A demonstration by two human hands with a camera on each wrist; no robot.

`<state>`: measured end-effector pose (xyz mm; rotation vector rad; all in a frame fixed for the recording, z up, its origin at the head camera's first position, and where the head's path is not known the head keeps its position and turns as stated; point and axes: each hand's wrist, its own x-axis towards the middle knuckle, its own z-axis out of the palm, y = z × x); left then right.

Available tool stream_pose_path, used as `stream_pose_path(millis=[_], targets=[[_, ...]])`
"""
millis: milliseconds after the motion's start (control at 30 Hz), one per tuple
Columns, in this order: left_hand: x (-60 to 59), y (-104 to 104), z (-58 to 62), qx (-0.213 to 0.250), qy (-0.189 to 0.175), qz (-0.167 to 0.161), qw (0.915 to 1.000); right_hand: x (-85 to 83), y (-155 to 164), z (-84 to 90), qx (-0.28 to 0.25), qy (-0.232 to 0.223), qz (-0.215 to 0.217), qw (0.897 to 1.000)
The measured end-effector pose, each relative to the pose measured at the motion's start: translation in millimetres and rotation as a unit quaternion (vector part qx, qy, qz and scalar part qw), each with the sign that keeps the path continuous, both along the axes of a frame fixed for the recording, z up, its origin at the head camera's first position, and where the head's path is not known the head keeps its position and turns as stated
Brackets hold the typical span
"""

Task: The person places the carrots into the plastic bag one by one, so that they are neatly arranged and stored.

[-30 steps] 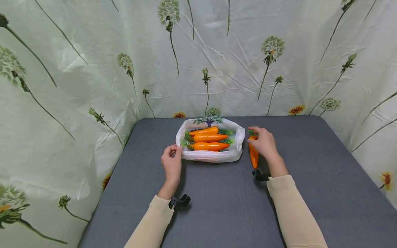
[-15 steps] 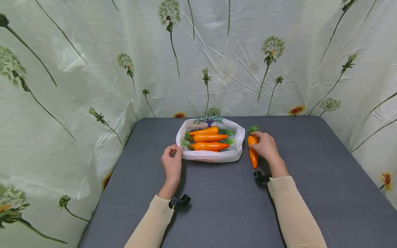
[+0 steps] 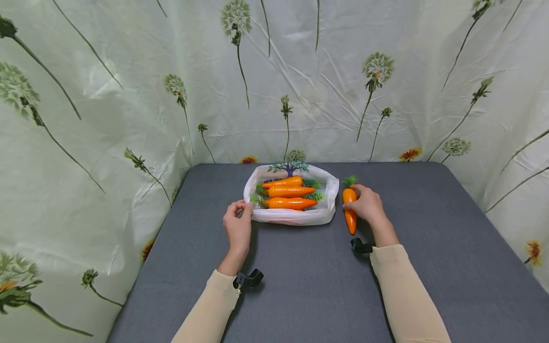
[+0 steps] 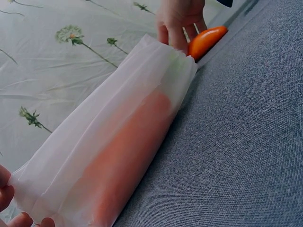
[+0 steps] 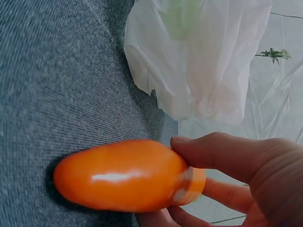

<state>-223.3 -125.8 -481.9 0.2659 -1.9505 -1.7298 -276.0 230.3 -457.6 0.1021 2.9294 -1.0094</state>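
A white plastic bag (image 3: 296, 217) lies with its mouth spread open, and several orange carrots (image 3: 291, 191) with green tops rest inside. My left hand (image 3: 238, 224) pinches the bag's left rim between thumb and fingers; its fingertips (image 4: 5, 193) show at the corner of the left wrist view. To the right of the bag, my right hand (image 3: 367, 204) holds another carrot (image 3: 350, 220) around its thick part, thumb on the near side. That carrot's tip points toward me and its green top (image 3: 350, 181) points away. In the right wrist view the carrot (image 5: 118, 175) appears close to the cloth.
Dark grey cloth (image 3: 300, 286) covers the table. A pale curtain (image 3: 309, 95) printed with dandelions hangs behind and to the left of it. Each wrist bears a black camera mount, the left one (image 3: 249, 278) just above the table.
My right hand has slid from the carrot's green top down to its orange body, uncovering the leaves. The left hand and bag have stayed in place.
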Motion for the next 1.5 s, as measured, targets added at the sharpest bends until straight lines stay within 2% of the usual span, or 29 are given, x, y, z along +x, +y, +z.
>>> stream_pose_path(millis=[400, 633, 967, 1333, 1500], targets=[[1.8, 0, 1.2, -0.007, 0.001, 0.004, 1.0, 1.6, 3, -1.9, -0.047, -0.008, -0.028, 0.998], [1.8, 0, 1.7, -0.008, 0.0, 0.002, 1.0, 0.4, 5, 1.5, -0.057, 0.024, -0.042, 0.997], [2.3, 1, 1.9, -0.01, 0.0, 0.004, 0.9999, 1.6, 4, 7.8, -0.103, 0.053, -0.074, 0.99], [1.5, 1, 2.1, -0.003, 0.009, 0.01, 0.9999, 0.2, -4, 19.1, -0.116, 0.058, -0.049, 0.99], [1.3, 1, 1.6, -0.003, 0.003, 0.009, 0.9999, -4.7, -9, 27.0, -0.1, 0.078, -0.022, 0.992]])
